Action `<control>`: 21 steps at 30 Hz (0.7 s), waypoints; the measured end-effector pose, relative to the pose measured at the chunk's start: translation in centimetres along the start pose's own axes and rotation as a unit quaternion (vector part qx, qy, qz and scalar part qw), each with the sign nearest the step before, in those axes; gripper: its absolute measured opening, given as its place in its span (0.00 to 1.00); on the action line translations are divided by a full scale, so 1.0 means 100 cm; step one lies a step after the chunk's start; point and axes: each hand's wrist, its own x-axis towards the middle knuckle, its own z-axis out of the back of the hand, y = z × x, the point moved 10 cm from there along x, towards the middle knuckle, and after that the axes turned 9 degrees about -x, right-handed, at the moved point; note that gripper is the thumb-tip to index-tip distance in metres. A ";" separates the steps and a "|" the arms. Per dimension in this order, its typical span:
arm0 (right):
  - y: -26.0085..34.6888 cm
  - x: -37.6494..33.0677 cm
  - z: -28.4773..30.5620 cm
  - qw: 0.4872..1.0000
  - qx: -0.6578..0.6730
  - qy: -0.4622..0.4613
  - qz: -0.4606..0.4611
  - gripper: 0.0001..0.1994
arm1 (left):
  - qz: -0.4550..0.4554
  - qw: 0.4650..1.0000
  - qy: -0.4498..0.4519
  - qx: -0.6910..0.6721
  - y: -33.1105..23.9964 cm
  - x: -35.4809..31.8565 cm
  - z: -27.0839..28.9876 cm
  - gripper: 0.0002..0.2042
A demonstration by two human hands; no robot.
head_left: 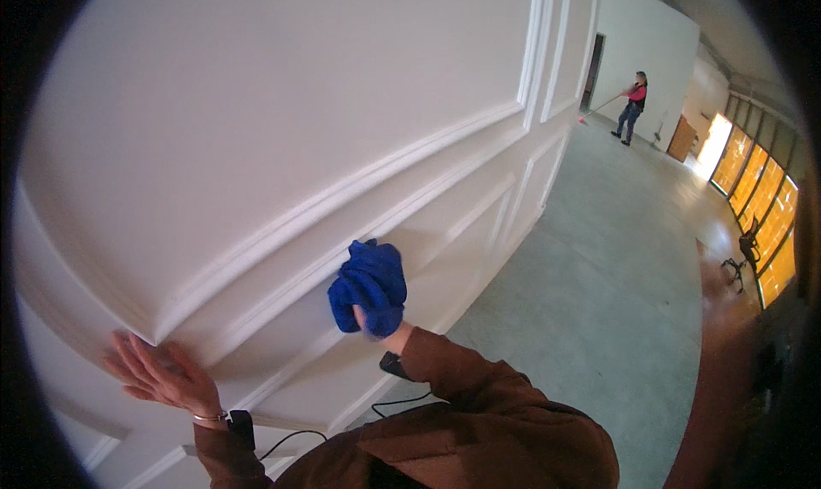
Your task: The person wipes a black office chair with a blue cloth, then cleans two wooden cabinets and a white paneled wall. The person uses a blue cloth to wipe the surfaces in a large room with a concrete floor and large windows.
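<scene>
A blue cloth [373, 282] is bunched up in my right hand [363, 320] and lies against the white molding strip of the panelled wall [299, 104]. The cloth hides most of that hand's fingers. Lower on the left, my left hand [169, 376] rests on the wall beside a corner of the raised molding, fingers stretched out and nothing in them. A bracelet [210, 417] circles the left wrist, and a small black device [242, 427] with a cable sits just behind it. Another black device [394, 366] shows at my right wrist.
Grey floor [599, 258] stretches off to the right of the wall. Far back, another person [633, 108] stands with a long-handled tool. A dark office chair [746, 248] is near the yellow-lit windows [761, 189] on the right. A brown strip [708, 378] runs along the floor.
</scene>
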 end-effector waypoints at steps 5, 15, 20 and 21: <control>-0.098 0.057 0.065 0.968 -0.097 -0.024 -0.230 0.19 | 0.004 1.000 -0.005 -0.002 0.002 -0.003 -0.001 0.25; 0.009 0.088 -0.025 0.991 -0.123 0.055 0.011 0.26 | 0.021 1.000 -0.005 -0.020 -0.005 -0.003 -0.007 0.25; 0.048 0.079 -0.071 0.953 -0.047 0.237 0.185 0.28 | 0.018 1.000 -0.005 -0.012 -0.006 -0.002 -0.010 0.26; 0.029 0.089 -0.069 0.961 -0.038 0.244 0.123 0.26 | 0.013 1.000 -0.013 -0.015 -0.006 -0.002 -0.010 0.26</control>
